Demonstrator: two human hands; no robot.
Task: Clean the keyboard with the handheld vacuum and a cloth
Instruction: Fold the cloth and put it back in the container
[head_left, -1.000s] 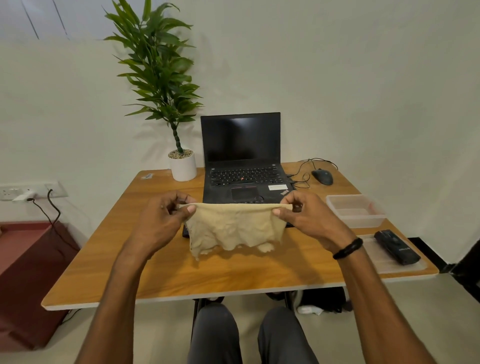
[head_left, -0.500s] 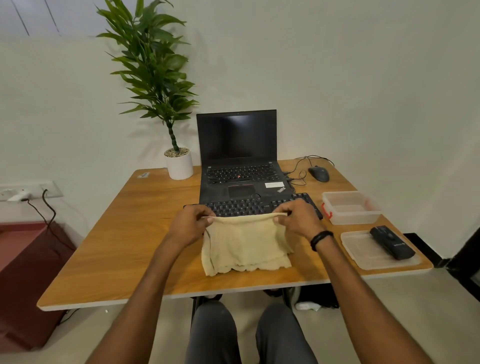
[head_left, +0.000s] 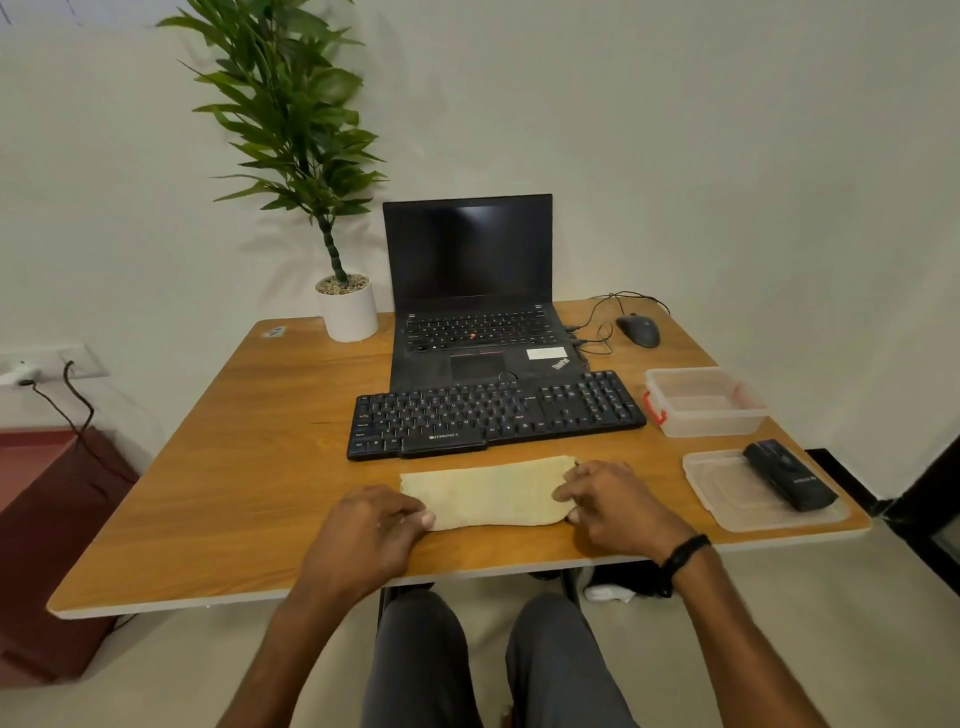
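A pale yellow cloth lies folded into a flat strip on the wooden table, just in front of the black keyboard. My left hand pinches the cloth's left end and my right hand pinches its right end, both low on the tabletop. The black handheld vacuum lies on a clear plastic lid at the table's right front corner, apart from both hands.
An open black laptop stands behind the keyboard. A potted plant is at the back left, a mouse with cables at the back right. A clear plastic box sits right of the keyboard. My knees show under the table's front edge.
The cloth was held up hanging between both hands; it has been lowered and folded onto the table in front of the keyboard. Both hands came down with it.
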